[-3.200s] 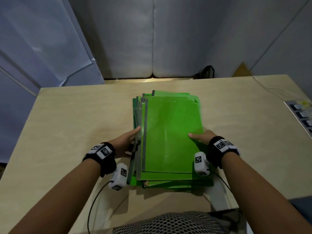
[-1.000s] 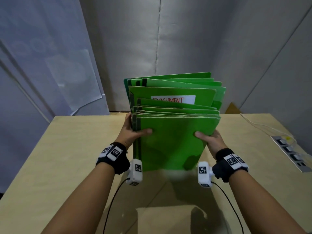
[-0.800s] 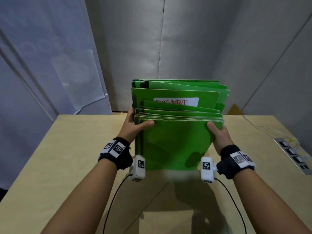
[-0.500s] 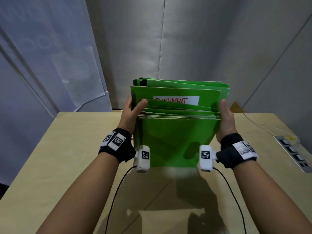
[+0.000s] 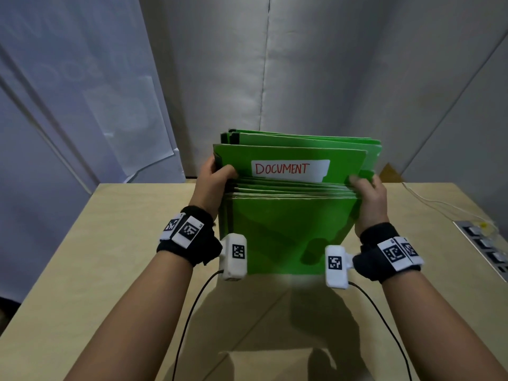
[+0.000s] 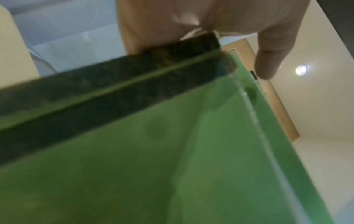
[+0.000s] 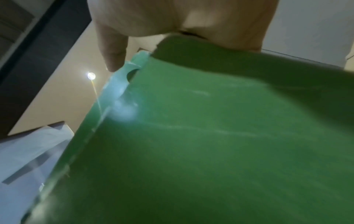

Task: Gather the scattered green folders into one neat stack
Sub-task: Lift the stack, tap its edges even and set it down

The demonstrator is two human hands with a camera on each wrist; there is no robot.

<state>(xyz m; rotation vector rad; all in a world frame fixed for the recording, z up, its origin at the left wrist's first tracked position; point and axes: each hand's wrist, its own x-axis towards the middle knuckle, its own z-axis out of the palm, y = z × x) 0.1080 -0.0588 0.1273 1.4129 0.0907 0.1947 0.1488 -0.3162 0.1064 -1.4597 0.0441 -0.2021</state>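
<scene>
Pale wooden worktop below, power strip at its right edge. Bundle of green folders standing upright on its lower edge on the worktop, tops uneven, one taller folder showing a white label reading "DOCUMENT". Left hand clamped on the bundle's left edge near the top, thumb over the front. Right hand likewise gripping the right edge, its grip curled round the folders.
</scene>
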